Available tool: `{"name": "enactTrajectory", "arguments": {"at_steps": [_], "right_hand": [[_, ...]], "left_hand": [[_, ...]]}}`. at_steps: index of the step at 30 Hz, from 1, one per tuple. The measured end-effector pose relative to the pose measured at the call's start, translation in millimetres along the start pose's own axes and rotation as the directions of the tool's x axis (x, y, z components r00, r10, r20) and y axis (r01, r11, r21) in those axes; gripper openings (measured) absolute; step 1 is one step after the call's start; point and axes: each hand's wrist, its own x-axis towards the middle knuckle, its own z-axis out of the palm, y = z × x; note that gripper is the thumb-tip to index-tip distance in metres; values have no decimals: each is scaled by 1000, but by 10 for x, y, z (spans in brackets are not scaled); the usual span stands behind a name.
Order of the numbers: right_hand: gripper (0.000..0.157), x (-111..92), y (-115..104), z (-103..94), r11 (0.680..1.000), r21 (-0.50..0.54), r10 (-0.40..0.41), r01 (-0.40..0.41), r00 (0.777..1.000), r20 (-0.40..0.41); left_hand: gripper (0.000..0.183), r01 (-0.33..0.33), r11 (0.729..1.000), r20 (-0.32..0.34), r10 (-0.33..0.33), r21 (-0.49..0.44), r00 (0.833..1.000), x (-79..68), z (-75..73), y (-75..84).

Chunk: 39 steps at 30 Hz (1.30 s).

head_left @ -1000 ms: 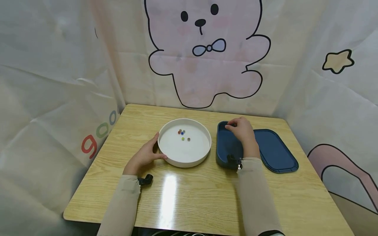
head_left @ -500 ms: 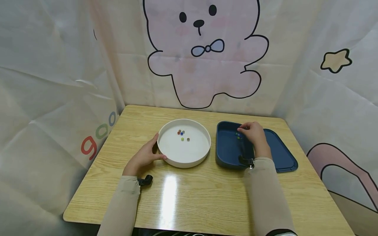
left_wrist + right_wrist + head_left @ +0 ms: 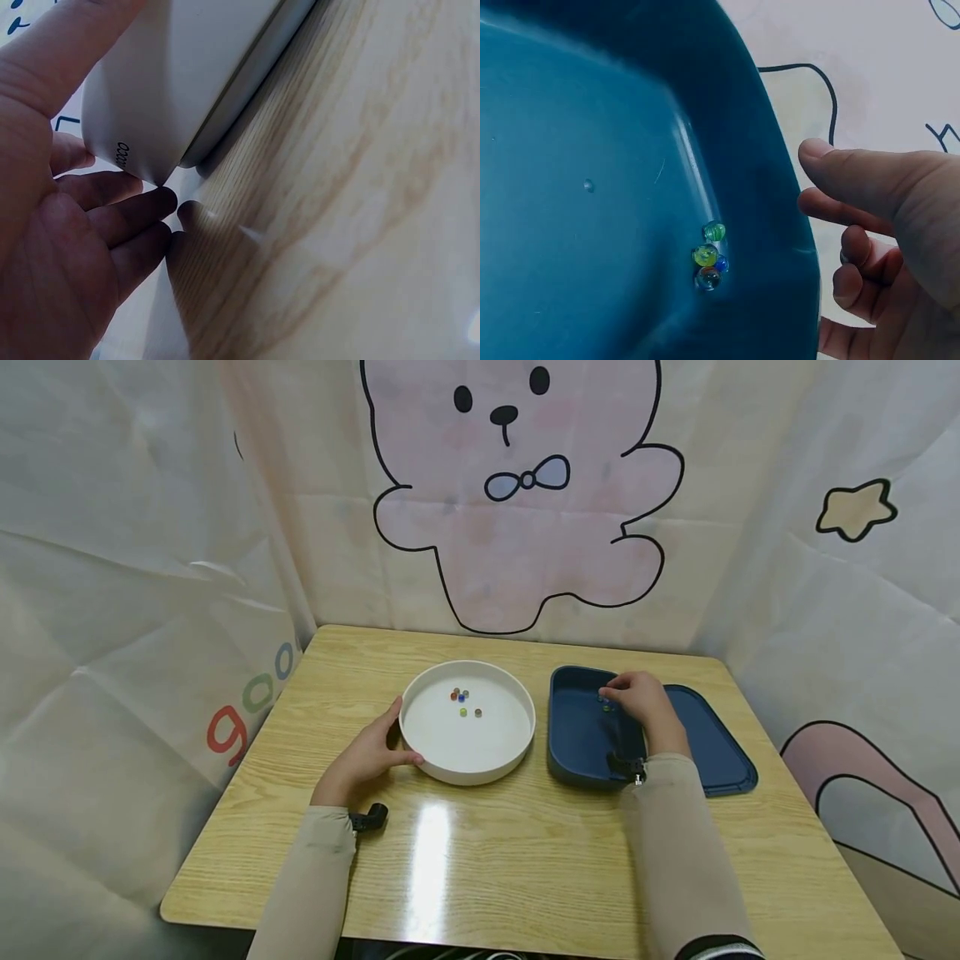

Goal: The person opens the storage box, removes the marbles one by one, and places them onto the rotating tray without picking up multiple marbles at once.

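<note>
My left hand [image 3: 367, 753] holds the side of a white round dish [image 3: 480, 752], thumb at its near rim and fingers against its left wall. Several small glass marbles [image 3: 462, 712] lie inside the dish. In the left wrist view, bent fingertips meet the lower wall of the dish [image 3: 165, 82]. My right hand [image 3: 647, 700] hovers over the right rim of a dark blue rectangular box [image 3: 585, 747]. Several glass marbles [image 3: 706, 255] sit clustered at the box's inner edge. The right thumb and forefinger stand apart with nothing seen between them.
A flat blue lid [image 3: 712, 752] lies right of the box, partly hidden by the right arm. Everything stands on a wooden table [image 3: 510, 860]. A printed cloth [image 3: 517, 552] hangs behind and at both sides.
My right hand has moved right and slightly toward me, from the box's back end to its right rim, revealing marbles inside. The left hand and dish stay in place.
</note>
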Motion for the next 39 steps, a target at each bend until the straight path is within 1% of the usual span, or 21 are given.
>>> {"name": "enactTrajectory", "arguments": {"at_steps": [3, 8, 12, 18, 22, 25, 27, 29, 34, 39], "right_hand": [[50, 10, -8, -34, 1000, -22, -9, 9, 1000, 1], [54, 5, -19, -70, 1000, -29, -7, 7, 1000, 3], [53, 12, 7, -82, 999, -36, 3, -3, 1000, 4], [49, 11, 40, -87, 999, -30, 18, -18, 1000, 5], [43, 17, -10, -97, 999, -51, -7, 5, 1000, -25], [38, 48, -90, -95, 997, -61, -42, 39, 998, -53], [38, 77, -139, -88, 996, -72, -65, 61, 996, -54], [37, 114, -179, -69, 994, -81, -71, 68, 996, -44], [35, 221, -219, 28, 993, -99, -61, 62, 998, 13], [33, 294, -229, 119, 991, -85, -95, 98, 994, 46]], "left_hand": [[129, -3, 1000, 4, 3, -2, 1000, 13, -1, 17], [128, 2, 1000, 11, -1, -10, 1000, 35, 2, 48], [128, 3, 1000, 17, -3, -14, 1000, 51, 6, 65], [128, 1, 1000, 18, -1, 8, 1000, 68, 3, 63], [131, 11, 999, 7, -11, 45, 1000, 53, -2, 45], [132, 21, 999, 4, -21, 47, 1000, 25, -4, 41], [131, 16, 999, 8, -16, 36, 1000, 9, -2, 41], [131, 7, 1000, 11, -8, 27, 1000, -4, -1, 40], [129, 9, 999, 2, -9, 32, 1000, -17, 6, 24], [127, 6, 999, 3, -7, 40, 1000, -17, 9, 29]]}}
